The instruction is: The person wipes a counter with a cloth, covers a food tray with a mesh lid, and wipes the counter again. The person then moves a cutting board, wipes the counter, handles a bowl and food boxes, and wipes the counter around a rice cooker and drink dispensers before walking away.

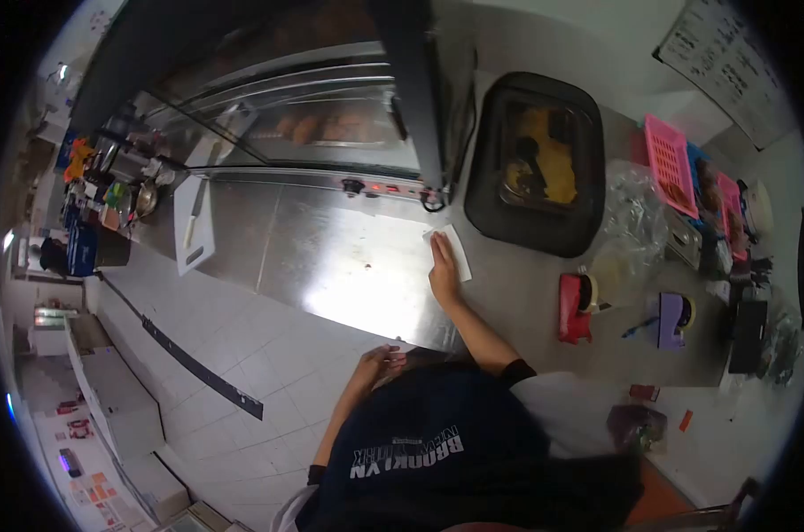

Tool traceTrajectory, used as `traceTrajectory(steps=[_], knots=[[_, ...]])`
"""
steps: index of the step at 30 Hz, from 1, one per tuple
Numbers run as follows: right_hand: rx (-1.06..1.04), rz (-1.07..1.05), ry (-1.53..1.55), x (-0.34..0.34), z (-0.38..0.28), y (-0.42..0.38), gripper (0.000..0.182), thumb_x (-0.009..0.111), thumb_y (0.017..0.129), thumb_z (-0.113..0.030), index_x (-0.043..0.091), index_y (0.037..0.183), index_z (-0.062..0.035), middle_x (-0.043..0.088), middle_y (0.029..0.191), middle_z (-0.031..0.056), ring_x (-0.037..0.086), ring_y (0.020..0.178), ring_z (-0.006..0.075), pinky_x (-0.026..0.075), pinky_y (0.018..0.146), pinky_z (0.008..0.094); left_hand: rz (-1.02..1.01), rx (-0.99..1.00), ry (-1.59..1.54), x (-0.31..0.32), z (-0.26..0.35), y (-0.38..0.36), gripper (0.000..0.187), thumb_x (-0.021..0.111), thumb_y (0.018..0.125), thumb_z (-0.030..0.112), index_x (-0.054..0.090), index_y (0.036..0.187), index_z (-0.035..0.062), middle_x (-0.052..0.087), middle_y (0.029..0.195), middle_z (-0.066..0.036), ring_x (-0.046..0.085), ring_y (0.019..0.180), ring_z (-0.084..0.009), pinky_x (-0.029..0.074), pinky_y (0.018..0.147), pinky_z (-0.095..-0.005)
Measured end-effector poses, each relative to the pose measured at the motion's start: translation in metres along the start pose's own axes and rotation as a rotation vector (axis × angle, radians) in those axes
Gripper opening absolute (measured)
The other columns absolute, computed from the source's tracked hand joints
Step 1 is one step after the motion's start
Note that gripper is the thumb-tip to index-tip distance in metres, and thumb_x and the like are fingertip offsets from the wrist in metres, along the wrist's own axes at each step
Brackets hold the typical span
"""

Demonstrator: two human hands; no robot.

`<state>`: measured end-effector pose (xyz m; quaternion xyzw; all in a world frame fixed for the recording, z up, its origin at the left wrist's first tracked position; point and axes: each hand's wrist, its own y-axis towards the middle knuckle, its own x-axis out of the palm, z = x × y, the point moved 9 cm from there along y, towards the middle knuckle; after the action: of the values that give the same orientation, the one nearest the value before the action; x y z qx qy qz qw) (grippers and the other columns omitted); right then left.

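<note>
My right hand (443, 269) is on a folded white cloth or paper (458, 254) lying on the steel counter (331, 253), its fingers together and pressed onto it. Close to the counter's front edge is my left hand (380, 362), with curled fingers around something small and whitish that I cannot make out. Just right of the cloth sits a large black tray (493, 208), holding a clear container with yellow food and a dark utensil. Behind the counter's bare steel stands a glass display case (309, 173) with browned food inside.
A white cutting board (200, 244) with a knife (193, 218) lies at the left. To the right are plastic bags (634, 217), a red tape dispenser (572, 308), a purple one (671, 321) and a pink basket (671, 160). Tiled floor (242, 332) shows below the counter edge.
</note>
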<state>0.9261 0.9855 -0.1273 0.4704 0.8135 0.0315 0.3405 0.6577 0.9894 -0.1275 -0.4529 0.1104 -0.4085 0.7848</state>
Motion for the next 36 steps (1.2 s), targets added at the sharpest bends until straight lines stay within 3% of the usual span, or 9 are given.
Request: traceTrajectory(steps=[13,17,24,27,29,30,31,33,36], knots=[[0.228,0.22,-0.366,0.05,0.003,0.057,0.054,0.039,0.069,0.015,0.04,0.122,0.0069,0.035,0.13,0.0225,0.028,0.126,0.0366,0.023,0.107,0.0407,0.145,0.141,0.16,-0.073,-0.029,-0.019,0.023,0.038,0.091,0.009,0.049,0.108,-0.0009,0.061,0.091,-0.013,0.061,0.08,-0.0194,0.048,0.079,-0.0291],[-0.137,-0.275,0.135,0.107,-0.028,0.036,0.061,0.037,0.066,0.019,0.043,0.124,0.0025,0.043,0.128,0.0202,0.036,0.124,0.0303,0.027,0.105,0.0348,0.038,0.129,-0.017,-0.063,-0.037,-0.01,0.022,0.038,0.09,0.006,0.049,0.108,-0.0003,0.06,0.089,-0.011,0.061,0.079,-0.0184,0.051,0.072,-0.0273],[-0.122,-0.134,0.027,-0.033,-0.073,0.002,0.064,0.031,0.07,0.018,0.036,0.131,-0.0026,0.03,0.139,0.0154,0.024,0.131,0.0269,0.019,0.107,0.0349,0.173,0.253,-0.118,-0.075,-0.051,0.006,0.025,0.04,0.093,0.015,0.041,0.113,0.0002,0.06,0.087,-0.013,0.061,0.076,-0.019,0.051,0.069,-0.0292],[-0.045,0.04,-0.21,-0.131,-0.032,-0.041,0.056,0.034,0.074,0.016,0.041,0.127,-0.0019,0.035,0.135,0.0177,0.028,0.129,0.0316,0.023,0.105,0.0388,0.342,0.386,0.082,-0.123,-0.125,0.008,0.028,0.042,0.093,0.021,0.037,0.111,0.0011,0.061,0.078,-0.013,0.061,0.068,-0.0196,0.051,0.063,-0.029],[0.055,0.055,-0.392,-0.175,0.003,-0.079,0.058,0.036,0.073,0.016,0.039,0.128,-0.0018,0.036,0.134,0.0178,0.029,0.128,0.0325,0.025,0.104,0.0394,0.503,0.14,0.18,-0.183,-0.229,0.011,0.039,0.055,0.087,0.018,0.032,0.114,0.0014,0.06,0.08,-0.016,0.061,0.073,-0.0216,0.051,0.067,-0.0323],[0.115,0.087,-0.37,-0.182,0.025,-0.093,0.058,0.036,0.073,0.016,0.038,0.128,-0.0011,0.035,0.134,0.0181,0.028,0.128,0.0331,0.024,0.105,0.0397,0.565,0.298,0.58,-0.219,-0.29,0.015,0.038,0.06,0.082,0.015,0.039,0.11,0.0027,0.062,0.083,-0.013,0.061,0.073,-0.0211,0.05,0.068,-0.0346],[0.178,0.114,-0.347,-0.181,0.051,-0.111,0.057,0.037,0.074,0.016,0.037,0.129,-0.0005,0.035,0.135,0.0183,0.027,0.129,0.0336,0.023,0.106,0.0399,0.523,-0.088,0.897,-0.234,-0.336,-0.001,0.06,0.065,0.074,0.027,0.035,0.118,-0.0008,0.06,0.101,-0.021,0.063,0.08,-0.0233,0.051,0.066,-0.0325],[0.218,0.1,-0.295,-0.161,0.055,-0.123,0.057,0.038,0.075,0.016,0.035,0.129,0.0006,0.034,0.135,0.0187,0.026,0.129,0.0341,0.021,0.107,0.0401,0.582,-0.254,0.24,-0.244,-0.41,-0.062,0.059,0.064,0.074,0.028,0.037,0.118,-0.0017,0.06,0.1,-0.021,0.063,0.081,-0.0257,0.05,0.066,-0.0332],[0.133,0.054,-0.222,-0.095,0.015,-0.078,0.058,0.039,0.075,0.014,0.032,0.131,0.0019,0.032,0.136,0.0187,0.025,0.129,0.0338,0.02,0.107,0.0398,0.357,-0.401,0.448,-0.227,-0.431,-0.124,0.051,0.062,0.077,0.025,0.04,0.114,-0.0024,0.061,0.095,-0.02,0.063,0.079,-0.0269,0.05,0.063,-0.0337]])
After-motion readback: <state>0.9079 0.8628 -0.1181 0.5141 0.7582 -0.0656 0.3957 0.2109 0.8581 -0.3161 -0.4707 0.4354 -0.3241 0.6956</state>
